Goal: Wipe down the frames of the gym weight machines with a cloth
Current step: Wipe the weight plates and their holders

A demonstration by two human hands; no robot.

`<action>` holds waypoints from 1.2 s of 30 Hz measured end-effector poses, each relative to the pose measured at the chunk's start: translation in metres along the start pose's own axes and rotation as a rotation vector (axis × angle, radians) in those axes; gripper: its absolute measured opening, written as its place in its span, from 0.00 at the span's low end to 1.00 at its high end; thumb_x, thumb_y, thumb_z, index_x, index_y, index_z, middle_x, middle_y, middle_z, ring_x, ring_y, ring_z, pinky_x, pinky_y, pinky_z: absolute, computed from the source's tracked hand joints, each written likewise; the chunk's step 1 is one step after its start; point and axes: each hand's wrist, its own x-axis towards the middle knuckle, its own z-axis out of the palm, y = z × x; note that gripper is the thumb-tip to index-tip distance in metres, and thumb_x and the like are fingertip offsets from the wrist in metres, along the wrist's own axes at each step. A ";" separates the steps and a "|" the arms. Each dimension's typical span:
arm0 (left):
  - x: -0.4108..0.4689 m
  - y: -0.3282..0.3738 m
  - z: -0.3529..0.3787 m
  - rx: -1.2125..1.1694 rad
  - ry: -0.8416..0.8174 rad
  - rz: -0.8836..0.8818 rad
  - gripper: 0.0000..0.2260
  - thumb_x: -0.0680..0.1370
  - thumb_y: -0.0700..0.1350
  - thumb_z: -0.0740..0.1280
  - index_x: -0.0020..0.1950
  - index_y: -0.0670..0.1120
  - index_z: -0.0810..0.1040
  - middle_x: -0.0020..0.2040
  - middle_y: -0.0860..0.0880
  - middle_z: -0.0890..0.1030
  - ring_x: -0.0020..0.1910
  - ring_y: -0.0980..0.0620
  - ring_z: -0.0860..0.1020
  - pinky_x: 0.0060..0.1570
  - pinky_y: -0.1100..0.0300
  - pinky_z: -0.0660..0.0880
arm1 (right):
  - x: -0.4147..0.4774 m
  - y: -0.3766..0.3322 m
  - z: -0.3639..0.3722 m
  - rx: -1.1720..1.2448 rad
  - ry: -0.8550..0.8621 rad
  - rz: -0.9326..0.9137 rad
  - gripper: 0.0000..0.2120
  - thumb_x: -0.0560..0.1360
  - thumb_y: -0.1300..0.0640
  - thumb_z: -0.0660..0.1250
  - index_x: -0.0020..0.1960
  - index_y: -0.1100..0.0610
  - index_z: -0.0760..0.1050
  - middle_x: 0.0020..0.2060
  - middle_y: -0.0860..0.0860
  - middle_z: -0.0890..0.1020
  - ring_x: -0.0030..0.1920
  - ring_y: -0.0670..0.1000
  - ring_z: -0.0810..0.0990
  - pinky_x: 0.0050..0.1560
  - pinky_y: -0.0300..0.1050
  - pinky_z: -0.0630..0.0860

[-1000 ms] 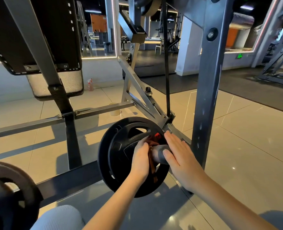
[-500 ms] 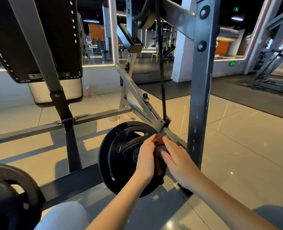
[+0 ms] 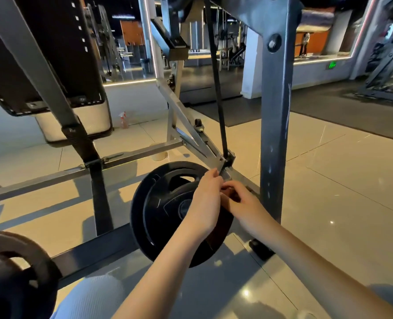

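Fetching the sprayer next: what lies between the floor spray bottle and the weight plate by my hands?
Head view: tiled floor and the machine's horizontal steel crossbar lie between spray bottle and weight plate.

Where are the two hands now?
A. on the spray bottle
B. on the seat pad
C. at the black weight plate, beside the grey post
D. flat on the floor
C: the left hand and right hand meet in front of the weight plate, left of the grey post.
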 end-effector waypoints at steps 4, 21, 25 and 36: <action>0.000 -0.004 -0.010 -0.184 0.030 -0.088 0.16 0.81 0.40 0.54 0.66 0.48 0.72 0.55 0.54 0.77 0.47 0.64 0.79 0.39 0.75 0.73 | 0.019 0.001 -0.011 0.011 -0.065 -0.046 0.12 0.74 0.50 0.70 0.56 0.46 0.72 0.49 0.43 0.78 0.53 0.44 0.77 0.56 0.43 0.76; -0.042 -0.033 -0.009 0.492 0.240 -0.006 0.20 0.79 0.48 0.66 0.71 0.53 0.70 0.64 0.65 0.69 0.65 0.70 0.66 0.66 0.76 0.60 | 0.076 0.034 0.005 0.301 -0.500 0.026 0.20 0.73 0.35 0.64 0.57 0.46 0.79 0.56 0.52 0.82 0.60 0.54 0.78 0.64 0.55 0.71; -0.037 -0.033 0.003 0.592 0.342 -0.012 0.20 0.79 0.49 0.66 0.71 0.52 0.71 0.66 0.61 0.70 0.65 0.65 0.67 0.65 0.74 0.60 | 0.081 0.029 -0.002 0.327 -0.532 -0.009 0.09 0.80 0.53 0.61 0.54 0.49 0.80 0.51 0.50 0.83 0.52 0.49 0.82 0.47 0.36 0.76; -0.036 -0.037 0.018 0.711 0.466 -0.045 0.22 0.79 0.49 0.65 0.73 0.51 0.69 0.61 0.59 0.68 0.64 0.59 0.67 0.65 0.69 0.62 | 0.087 0.047 -0.001 0.331 -0.660 -0.151 0.12 0.82 0.54 0.59 0.62 0.52 0.76 0.56 0.45 0.81 0.59 0.46 0.78 0.57 0.36 0.75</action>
